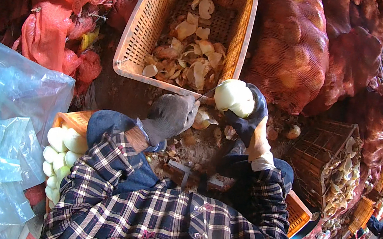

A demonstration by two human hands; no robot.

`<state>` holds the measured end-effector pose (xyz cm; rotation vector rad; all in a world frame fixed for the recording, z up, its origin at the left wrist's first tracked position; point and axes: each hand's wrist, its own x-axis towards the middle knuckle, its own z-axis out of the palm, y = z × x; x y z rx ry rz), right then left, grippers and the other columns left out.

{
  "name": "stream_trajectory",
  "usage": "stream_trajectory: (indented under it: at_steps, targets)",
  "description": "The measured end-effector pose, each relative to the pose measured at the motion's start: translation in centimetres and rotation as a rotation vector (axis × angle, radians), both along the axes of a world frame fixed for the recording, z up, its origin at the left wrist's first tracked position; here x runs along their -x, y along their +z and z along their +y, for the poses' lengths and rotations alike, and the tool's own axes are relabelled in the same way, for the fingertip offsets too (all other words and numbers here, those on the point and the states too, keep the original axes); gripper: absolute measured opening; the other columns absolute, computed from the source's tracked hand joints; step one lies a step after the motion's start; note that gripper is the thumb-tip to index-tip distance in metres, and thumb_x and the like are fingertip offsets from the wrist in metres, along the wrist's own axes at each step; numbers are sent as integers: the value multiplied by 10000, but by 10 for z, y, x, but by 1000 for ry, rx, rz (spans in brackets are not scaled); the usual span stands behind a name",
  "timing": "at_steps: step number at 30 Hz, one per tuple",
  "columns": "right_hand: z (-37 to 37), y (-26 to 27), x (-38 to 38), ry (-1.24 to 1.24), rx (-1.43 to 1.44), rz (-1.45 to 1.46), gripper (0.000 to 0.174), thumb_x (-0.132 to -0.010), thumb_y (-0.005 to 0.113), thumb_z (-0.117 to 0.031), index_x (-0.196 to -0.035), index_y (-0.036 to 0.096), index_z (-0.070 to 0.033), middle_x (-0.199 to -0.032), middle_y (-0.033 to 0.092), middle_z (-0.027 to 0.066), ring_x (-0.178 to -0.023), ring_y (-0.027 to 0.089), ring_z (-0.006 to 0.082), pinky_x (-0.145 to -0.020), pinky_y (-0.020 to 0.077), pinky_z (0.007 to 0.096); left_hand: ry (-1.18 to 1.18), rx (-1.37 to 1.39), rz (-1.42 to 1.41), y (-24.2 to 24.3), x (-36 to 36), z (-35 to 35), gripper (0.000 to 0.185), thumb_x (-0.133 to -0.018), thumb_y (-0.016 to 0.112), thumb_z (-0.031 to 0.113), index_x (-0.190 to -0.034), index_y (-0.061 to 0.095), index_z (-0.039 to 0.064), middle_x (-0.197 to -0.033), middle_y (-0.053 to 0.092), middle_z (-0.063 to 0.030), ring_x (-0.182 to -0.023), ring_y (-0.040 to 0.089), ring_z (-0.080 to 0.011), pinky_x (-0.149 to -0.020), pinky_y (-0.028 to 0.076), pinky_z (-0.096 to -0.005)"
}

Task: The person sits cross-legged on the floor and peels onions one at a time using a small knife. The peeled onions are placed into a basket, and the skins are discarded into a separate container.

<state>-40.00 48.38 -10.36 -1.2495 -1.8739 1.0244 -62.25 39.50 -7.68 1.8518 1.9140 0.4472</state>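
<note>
My right hand (249,118), in a dark glove, holds a large onion (232,97) with its pale inner layers bare. The onion is just above the near rim of an orange plastic crate (166,85). My left hand (171,116), in a grey knit glove, is closed around a small knife, its handle hidden in the fist. The thin dark blade (208,92) points up toward the onion's left side. Onion skins (191,56) lie loose on the crate's floor. Below my hands, an onion with dry skin (204,118) rests on the dirty ground.
Peeled onions (62,150) fill a crate by my left knee. Red mesh sacks of onions (290,48) stand at the right, beside a tilted crate (318,153) with skins. Empty-looking red mesh bags (48,29) and clear blue plastic sheeting (3,94) lie at the left.
</note>
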Motion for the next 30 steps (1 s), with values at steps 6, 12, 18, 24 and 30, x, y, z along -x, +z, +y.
stream_trajectory:
  at_steps: [6, 12, 18, 24, 30]
  targets:
    - [2, 2, -1, 66, -149, -175, 832, -550, 918, -344, -1236, 563, -35, -1199, 629, 176, -1084, 628, 341, -940, 517, 430, 205, 603, -797, 31, 6, 9, 334, -976, 491, 233, -1178, 603, -9, -617, 612, -94, -443, 600, -199, -418, 480, -333]
    - [0, 4, -1, 5, -106, -106, 806, -548, 911, -360, -1210, 588, -33, -1172, 647, 170, -1091, 629, 336, -950, 512, 421, 227, 658, -1176, 12, 6, 8, 321, -957, 480, 210, -1155, 579, -23, -825, 635, -91, -442, 566, -154, -412, 488, -291]
    - [3, 10, -1, 0, 142, 72, 778, -580, 898, -294, -1234, 581, -16, -1164, 646, 123, -1080, 623, 249, -957, 506, 372, 194, 639, -1232, -10, 0, 8, 345, -958, 499, 252, -1150, 637, 0, -814, 669, -57, -486, 593, -143, -418, 466, -274]
    - [4, 9, -3, -56, 335, 256, 724, -621, 890, -231, -1243, 583, -22, -1170, 644, 83, -1067, 614, 197, -950, 505, 337, 198, 728, -1282, -34, -4, 5, 310, -955, 490, 230, -1102, 657, 13, -793, 683, -63, -487, 575, -131, -409, 439, -272]
    - [2, 28, 7, -90, 344, 313, 673, -655, 866, -202, -1237, 584, -14, -1152, 642, 103, -1053, 614, 212, -942, 509, 350, 214, 686, -1378, -31, -4, 5, 253, -957, 531, 232, -1060, 658, 40, -734, 659, -48, -437, 512, -111, -404, 393, -265]
